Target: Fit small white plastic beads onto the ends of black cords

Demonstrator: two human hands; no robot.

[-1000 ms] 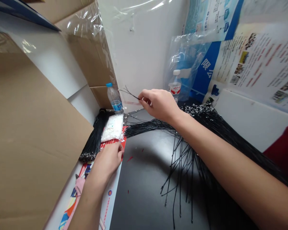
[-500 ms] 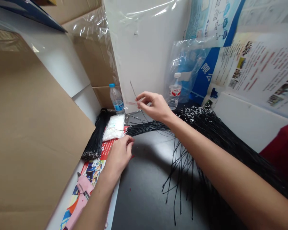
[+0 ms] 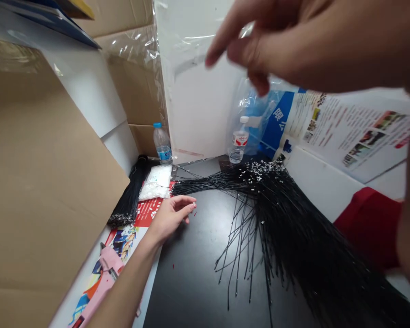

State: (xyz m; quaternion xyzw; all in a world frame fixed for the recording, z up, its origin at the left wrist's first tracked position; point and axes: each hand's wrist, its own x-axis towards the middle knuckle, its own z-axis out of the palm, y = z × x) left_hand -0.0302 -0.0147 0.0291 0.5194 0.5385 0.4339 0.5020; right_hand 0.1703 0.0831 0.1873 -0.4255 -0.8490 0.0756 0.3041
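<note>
My left hand is low over the dark table, thumb and forefinger pinched on a small white piece. Close to the camera at the upper right, my right hand is raised and smeared by motion. A faint grey streak, seemingly a thin cord, runs left from its fingertips. Beyond my left hand, a bundle of thin black cords stretches across the table. It meets a large pile of black cords on the right, whose far ends carry many small white bits.
A clear packet of white pieces lies left of the bundle, beside another black cord bundle. Two water bottles stand at the back. A pink glue gun lies front left, next to a cardboard panel.
My right hand has swung up and toward the camera from above the cord bundle. My left hand has turned slightly, showing the white piece in its pinch. The view has shifted a little.
</note>
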